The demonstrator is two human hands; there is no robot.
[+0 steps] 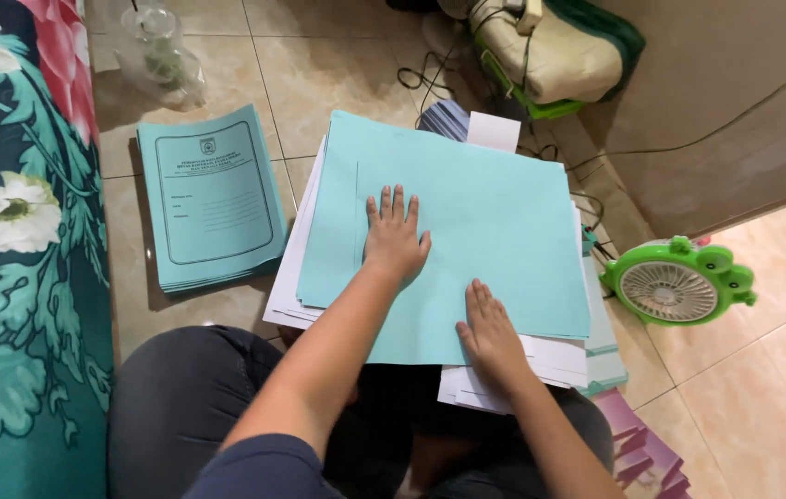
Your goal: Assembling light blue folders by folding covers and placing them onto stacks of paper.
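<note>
Beige floor tiles (762,370) carry everything: a floral fabric (14,277) at the left edge, a green frog-shaped fan (679,282) by the wall. Both the left hand (395,236) and right hand (490,331) press flat, fingers close together, on a light-blue sheet (495,212) topping white papers (287,286) beside stacked blue booklets (213,199).

The large pale-blue paper sheet (476,222) hides most of the white paper stack (287,286) beneath it. Print on the blue printed booklet cover (213,199) is too small to tell. The pink paper pile (647,453) and floral teal fabric (14,277) are cut off by the picture's edges.
</note>
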